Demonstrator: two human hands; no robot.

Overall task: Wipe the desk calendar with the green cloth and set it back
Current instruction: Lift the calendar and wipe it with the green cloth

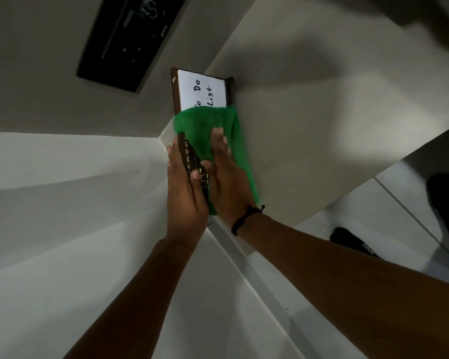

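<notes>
Between our two hands, we are holding the dark brown framed desk calendar [202,92], its white panel hand-lettered "To Do List" showing beyond our fingertips. Our left hand [184,193] is gripping the calendar's near edge, thumb lying over the strip of gold month labels, fingers wrapped behind the frame. Our right hand [227,177] is pressing flat, fingers extended, onto the green fuzzy cloth [213,125], which is covering the lower part of the calendar's face and draping past the right side of our right hand. The two hands are lying side by side, touching along the thumbs. A black cord bracelet [245,218] is circling our right wrist. Beyond the calendar and to the right of our right hand, the beige tabletop [309,120] is spreading out; the calendar's far end seems to be meeting it, though we cannot tell whether it is resting there. Beyond our left hand, a black rectangular panel [130,35] is lying well apart.
</notes>
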